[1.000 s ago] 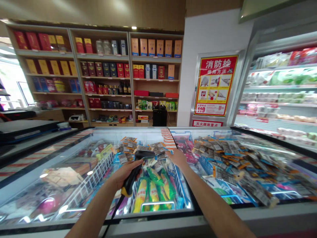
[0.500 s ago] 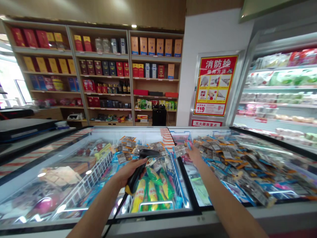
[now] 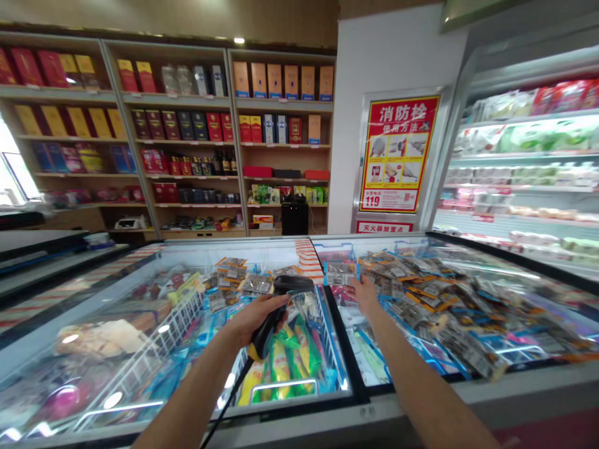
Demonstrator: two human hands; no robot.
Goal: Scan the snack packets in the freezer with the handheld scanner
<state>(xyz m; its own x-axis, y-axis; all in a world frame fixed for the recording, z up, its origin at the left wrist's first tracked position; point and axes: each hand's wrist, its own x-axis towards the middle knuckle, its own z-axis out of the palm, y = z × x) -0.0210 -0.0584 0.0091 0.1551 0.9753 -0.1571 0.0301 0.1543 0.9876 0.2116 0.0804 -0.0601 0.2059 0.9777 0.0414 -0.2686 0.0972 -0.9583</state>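
My left hand (image 3: 262, 317) is wrapped round the handle of a black and yellow barcode scanner (image 3: 292, 285), whose cord trails down toward me. The scanner's head points right, toward a small clear packet with blue edges (image 3: 340, 272). That packet is pinched at its right side by the fingers of my right hand (image 3: 365, 295). Under my right forearm and to its right spreads a big heap of similar grey, orange and blue packets (image 3: 430, 293). A smaller group of packets (image 3: 230, 274) lies left of the scanner.
Below is a chest freezer with glass lids and a dark dividing frame (image 3: 346, 343). Through the glass show a white wire basket (image 3: 180, 340) and yellow-green packs (image 3: 281, 368). Shelves of boxes (image 3: 236, 143) stand behind, with a red wall poster (image 3: 400, 153) and a lit fridge (image 3: 528, 168) at right.
The scanner head has swung round to face the packet more. The packet in my right hand now shows flatter and more upright. My view has shifted slightly to the right.
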